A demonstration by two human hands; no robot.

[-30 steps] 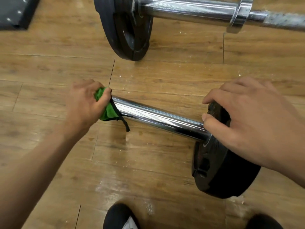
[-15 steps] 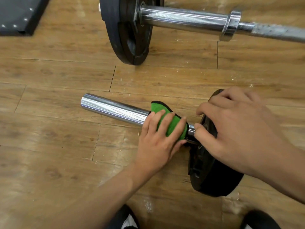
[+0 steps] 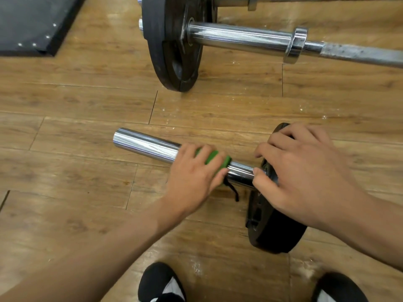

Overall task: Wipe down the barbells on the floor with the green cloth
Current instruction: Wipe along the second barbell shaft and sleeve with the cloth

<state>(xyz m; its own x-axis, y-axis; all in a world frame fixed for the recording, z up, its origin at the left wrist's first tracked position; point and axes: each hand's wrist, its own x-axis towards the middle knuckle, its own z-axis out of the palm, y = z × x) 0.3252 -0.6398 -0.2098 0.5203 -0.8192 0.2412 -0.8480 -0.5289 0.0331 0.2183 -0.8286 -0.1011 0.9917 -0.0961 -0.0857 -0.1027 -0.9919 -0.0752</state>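
A barbell lies on the wooden floor, its chrome sleeve pointing left and its black weight plate at the right. My left hand grips the green cloth wrapped round the sleeve, a short way left of the plate. A black loop hangs from the cloth. My right hand rests on top of the plate with its fingers curled over the rim and its thumb against the sleeve. A second barbell with a black plate lies farther back.
A black mat lies at the top left. A third bar's sleeve shows at the top edge. My two black shoes stand at the bottom. White specks dot the wooden floor.
My left hand slid the cloth from the sleeve's left end rightward to near the plate, then back a little to the left. My right hand stayed on the plate.
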